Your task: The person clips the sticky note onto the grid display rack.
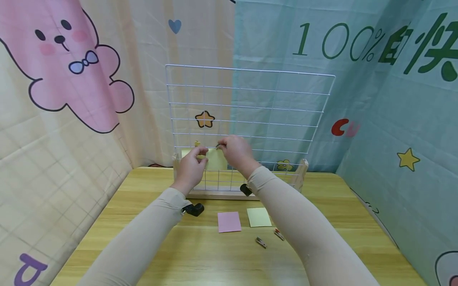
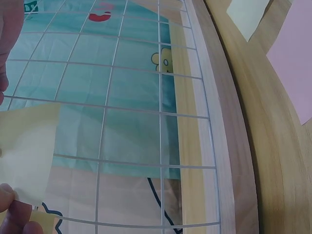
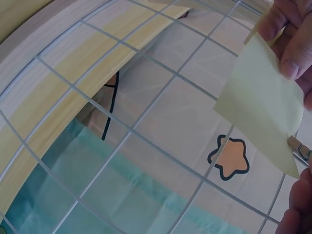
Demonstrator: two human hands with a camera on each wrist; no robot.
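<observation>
A pale yellow-green paper note [image 1: 217,160] is held up against the lower left of a white wire grid [image 1: 272,108]. My left hand [image 1: 192,169] pinches the note's left side between thumb and fingers, as the right wrist view shows with the note [image 3: 261,90]. At the note's upper right edge, my right hand [image 1: 237,153] holds a small wooden clothespin [image 3: 298,147], its tip at the paper. Another yellowish note [image 1: 184,152] hangs on the grid just left, partly hidden by my left hand, with a yellow clip [image 1: 197,143] above it.
The grid stands in a wooden base [image 1: 214,194] on a wooden table [image 1: 171,254]. Before it lie a pink note [image 1: 229,222], a pale green note [image 1: 258,217] and two clothespins, one nearer [image 1: 261,242], one beside my right sleeve [image 1: 279,234]. Printed curtains [image 1: 375,99] hang around.
</observation>
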